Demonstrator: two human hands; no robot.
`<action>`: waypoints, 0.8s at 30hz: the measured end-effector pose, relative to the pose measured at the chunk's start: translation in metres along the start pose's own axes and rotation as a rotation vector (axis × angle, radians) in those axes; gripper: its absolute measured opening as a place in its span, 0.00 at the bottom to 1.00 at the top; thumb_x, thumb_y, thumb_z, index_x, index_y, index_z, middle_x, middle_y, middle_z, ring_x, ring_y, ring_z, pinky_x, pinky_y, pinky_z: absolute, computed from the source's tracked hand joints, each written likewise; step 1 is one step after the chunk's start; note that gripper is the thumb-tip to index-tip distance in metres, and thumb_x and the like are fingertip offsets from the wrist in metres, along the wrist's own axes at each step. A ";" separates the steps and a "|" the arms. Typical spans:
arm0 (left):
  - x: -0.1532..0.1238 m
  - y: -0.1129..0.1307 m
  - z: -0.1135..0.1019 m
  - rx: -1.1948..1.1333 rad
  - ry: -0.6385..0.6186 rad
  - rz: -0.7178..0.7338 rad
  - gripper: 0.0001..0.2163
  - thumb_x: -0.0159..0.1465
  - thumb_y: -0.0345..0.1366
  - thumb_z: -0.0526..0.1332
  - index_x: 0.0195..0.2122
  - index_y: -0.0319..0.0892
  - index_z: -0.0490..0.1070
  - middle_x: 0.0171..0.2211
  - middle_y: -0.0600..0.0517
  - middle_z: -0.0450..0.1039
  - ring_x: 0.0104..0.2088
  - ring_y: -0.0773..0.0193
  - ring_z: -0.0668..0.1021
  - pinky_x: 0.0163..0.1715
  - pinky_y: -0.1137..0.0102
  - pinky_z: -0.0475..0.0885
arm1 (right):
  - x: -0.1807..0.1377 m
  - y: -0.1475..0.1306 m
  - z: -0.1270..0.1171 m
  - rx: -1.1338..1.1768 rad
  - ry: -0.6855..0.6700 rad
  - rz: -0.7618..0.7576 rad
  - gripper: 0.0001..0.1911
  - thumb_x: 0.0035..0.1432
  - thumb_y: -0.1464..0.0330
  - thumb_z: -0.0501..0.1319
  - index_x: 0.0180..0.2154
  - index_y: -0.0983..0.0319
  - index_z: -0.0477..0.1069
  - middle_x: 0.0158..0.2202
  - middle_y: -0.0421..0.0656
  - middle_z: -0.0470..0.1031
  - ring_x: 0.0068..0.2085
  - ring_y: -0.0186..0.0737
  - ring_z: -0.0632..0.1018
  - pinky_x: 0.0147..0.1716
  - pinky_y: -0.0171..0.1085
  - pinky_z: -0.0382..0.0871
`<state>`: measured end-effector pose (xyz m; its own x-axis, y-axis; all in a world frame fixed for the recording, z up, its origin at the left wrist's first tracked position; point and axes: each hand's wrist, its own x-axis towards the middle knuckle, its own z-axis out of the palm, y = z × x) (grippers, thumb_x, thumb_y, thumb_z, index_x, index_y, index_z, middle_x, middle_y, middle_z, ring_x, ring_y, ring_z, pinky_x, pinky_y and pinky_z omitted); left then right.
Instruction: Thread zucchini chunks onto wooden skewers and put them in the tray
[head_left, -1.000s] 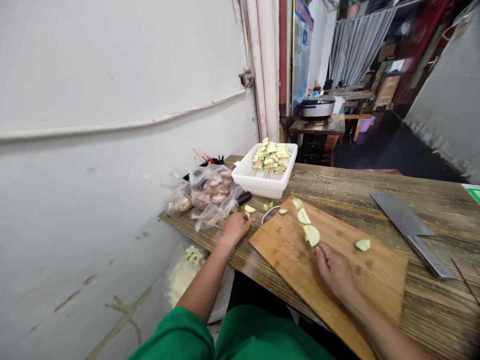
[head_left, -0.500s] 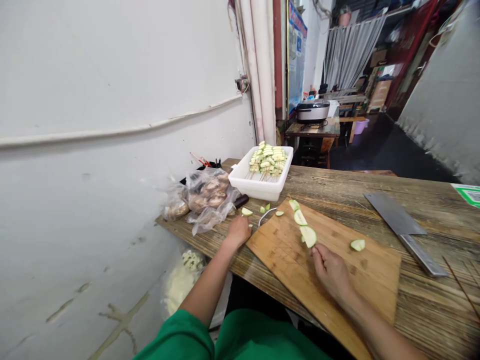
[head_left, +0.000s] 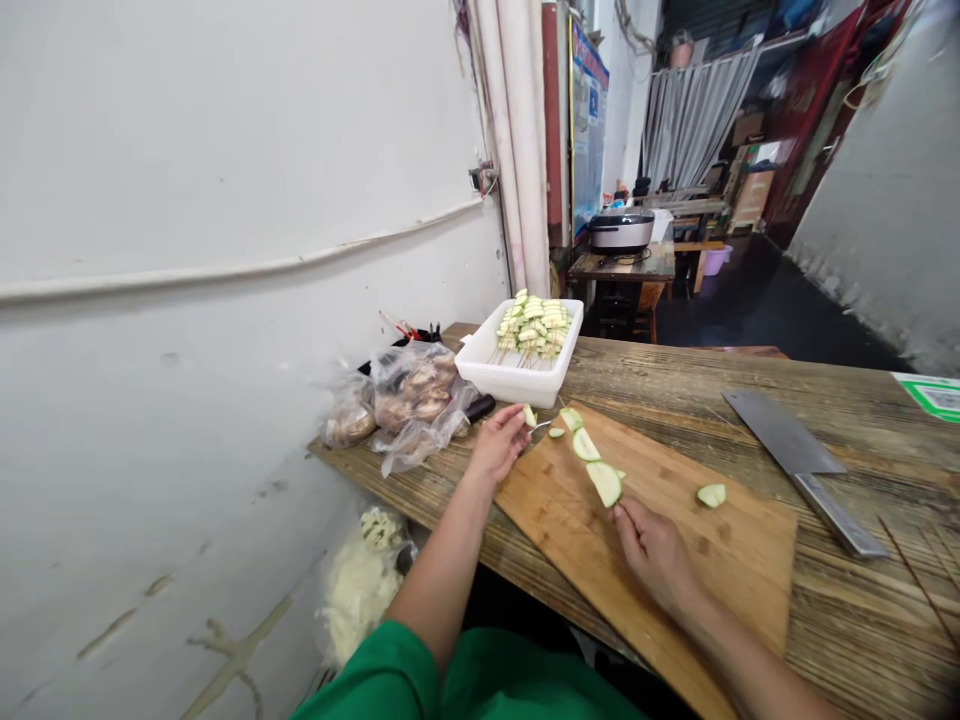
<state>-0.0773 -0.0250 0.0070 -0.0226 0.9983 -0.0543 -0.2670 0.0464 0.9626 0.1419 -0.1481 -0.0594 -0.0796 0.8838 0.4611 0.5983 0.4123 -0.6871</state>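
Left hand (head_left: 499, 441) newly in pinch on slice (head_left: 529, 415); right hand (head_left: 654, 547) in pinch on skewer (head_left: 601, 480).

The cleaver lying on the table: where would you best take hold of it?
By its handle, from above at the near right. The cleaver lies flat, its broad blade pointing away to the left, so the narrow handle is the safe, graspable end.

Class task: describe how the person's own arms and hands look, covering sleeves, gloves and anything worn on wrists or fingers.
The left hand and the right hand are bare, without gloves. No watch, ring or band shows. Both forearms are uncovered. A plain green sleeve, short and loose, covers the left upper arm; the right sleeve is out of view.
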 end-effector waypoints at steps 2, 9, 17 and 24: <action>0.003 0.002 0.016 -0.218 -0.048 -0.092 0.08 0.59 0.29 0.63 0.41 0.39 0.71 0.29 0.52 0.73 0.29 0.69 0.76 0.28 0.75 0.71 | -0.001 -0.001 -0.001 0.009 -0.011 -0.053 0.17 0.66 0.63 0.44 0.28 0.60 0.63 0.20 0.39 0.67 0.21 0.36 0.71 0.23 0.34 0.60; 0.014 0.013 0.030 -0.375 0.072 -0.084 0.06 0.64 0.22 0.56 0.33 0.33 0.71 0.26 0.51 0.74 0.26 0.74 0.75 0.27 0.81 0.70 | -0.002 -0.007 -0.003 0.065 -0.029 -0.140 0.15 0.66 0.67 0.45 0.29 0.60 0.63 0.22 0.39 0.70 0.22 0.34 0.73 0.25 0.33 0.62; 0.010 0.011 0.029 -0.277 0.161 -0.187 0.03 0.65 0.29 0.58 0.34 0.36 0.70 0.31 0.48 0.78 0.32 0.65 0.80 0.38 0.67 0.75 | -0.002 -0.009 -0.003 0.039 -0.149 -0.095 0.17 0.67 0.65 0.42 0.29 0.60 0.62 0.22 0.40 0.70 0.23 0.37 0.73 0.25 0.35 0.62; 0.009 0.014 0.031 -0.179 0.139 -0.106 0.03 0.65 0.29 0.59 0.35 0.35 0.71 0.27 0.48 0.78 0.29 0.65 0.80 0.35 0.70 0.74 | -0.004 -0.006 -0.001 0.026 -0.164 -0.081 0.17 0.67 0.65 0.41 0.29 0.60 0.62 0.22 0.41 0.70 0.23 0.38 0.73 0.25 0.36 0.62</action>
<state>-0.0508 -0.0141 0.0281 -0.1140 0.9730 -0.2007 -0.4409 0.1314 0.8879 0.1395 -0.1544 -0.0559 -0.2568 0.8709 0.4190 0.5642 0.4871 -0.6667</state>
